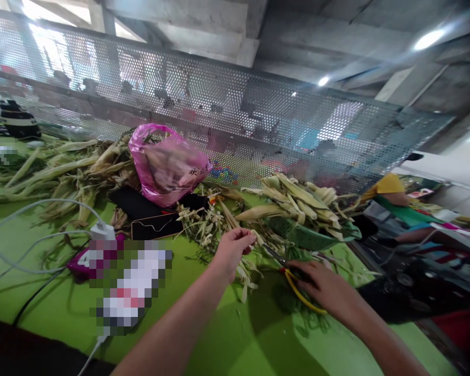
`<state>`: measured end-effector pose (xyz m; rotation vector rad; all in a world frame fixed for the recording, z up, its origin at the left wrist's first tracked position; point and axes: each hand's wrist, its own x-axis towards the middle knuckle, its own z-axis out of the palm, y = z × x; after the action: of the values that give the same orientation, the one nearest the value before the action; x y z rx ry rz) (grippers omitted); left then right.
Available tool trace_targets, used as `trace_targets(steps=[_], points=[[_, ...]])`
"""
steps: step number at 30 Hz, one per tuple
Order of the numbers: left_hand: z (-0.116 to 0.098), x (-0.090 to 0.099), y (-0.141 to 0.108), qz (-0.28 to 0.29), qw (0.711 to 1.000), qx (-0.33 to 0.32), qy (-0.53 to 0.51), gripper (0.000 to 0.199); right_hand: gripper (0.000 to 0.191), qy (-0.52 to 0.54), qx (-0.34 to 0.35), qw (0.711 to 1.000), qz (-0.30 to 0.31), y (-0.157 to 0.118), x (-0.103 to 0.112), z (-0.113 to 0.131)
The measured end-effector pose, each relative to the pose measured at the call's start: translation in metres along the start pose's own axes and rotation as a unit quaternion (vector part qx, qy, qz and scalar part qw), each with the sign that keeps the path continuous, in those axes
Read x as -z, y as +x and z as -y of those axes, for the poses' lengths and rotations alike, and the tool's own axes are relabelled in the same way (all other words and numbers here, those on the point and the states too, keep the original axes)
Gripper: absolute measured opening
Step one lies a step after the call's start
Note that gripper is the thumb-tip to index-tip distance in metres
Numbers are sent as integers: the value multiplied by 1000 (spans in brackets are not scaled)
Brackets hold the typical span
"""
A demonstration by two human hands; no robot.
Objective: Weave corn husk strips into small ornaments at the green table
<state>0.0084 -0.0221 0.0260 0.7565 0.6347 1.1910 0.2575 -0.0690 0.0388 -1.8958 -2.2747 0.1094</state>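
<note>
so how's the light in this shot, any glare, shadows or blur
Head view throughout: glare streaks from the ceiling light; a dark shadow lies on the green table by the right hand; pixel blocks mask a patch lower left.

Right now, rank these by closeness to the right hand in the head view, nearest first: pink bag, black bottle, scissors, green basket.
1. Scissors: in the right hand's grip.
2. Green basket: just beyond that hand, heaped with dry husks.
3. Pink bag: well to the left and farther back.
4. Black bottle: at the far left.
</note>
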Motion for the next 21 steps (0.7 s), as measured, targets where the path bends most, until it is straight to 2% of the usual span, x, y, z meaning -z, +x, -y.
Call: trace_targets(steps=[2, 4, 7, 9, 12, 15, 17, 19, 21], points=[[2, -1, 0, -4, 1000, -8, 4, 29, 33, 55, 0, 997, -47, 3, 9, 18], [3, -2, -1, -9, 1000, -17, 10, 28, 32, 166, 4, 982, -88, 9, 14, 45], [2, -4, -2, -14, 999, -31, 20, 25, 35, 342, -15, 935, -96, 23, 13, 85], [1, -6, -2, -19, 999, -39, 28, 22, 37, 409, -26, 906, -104, 32, 6, 100], [0, -7, -1, -24, 997, -57, 48, 18, 37, 401, -40, 902, -154, 40, -6, 108], [5, -6, 2, -29, 991, -81, 105, 17, 32, 321, -39, 922, -215, 40, -13, 105], [9, -3, 5, -20, 982, -89, 164, 18, 28, 274, -28, 934, -228, 37, -15, 101], [10, 3, 7, 17, 968, -91, 233, 17, 25, 252, -17, 939, -232, 34, -16, 96], [5, 11, 8, 73, 937, -93, 328, 12, 24, 248, -14, 938, -242, 33, -16, 88]])
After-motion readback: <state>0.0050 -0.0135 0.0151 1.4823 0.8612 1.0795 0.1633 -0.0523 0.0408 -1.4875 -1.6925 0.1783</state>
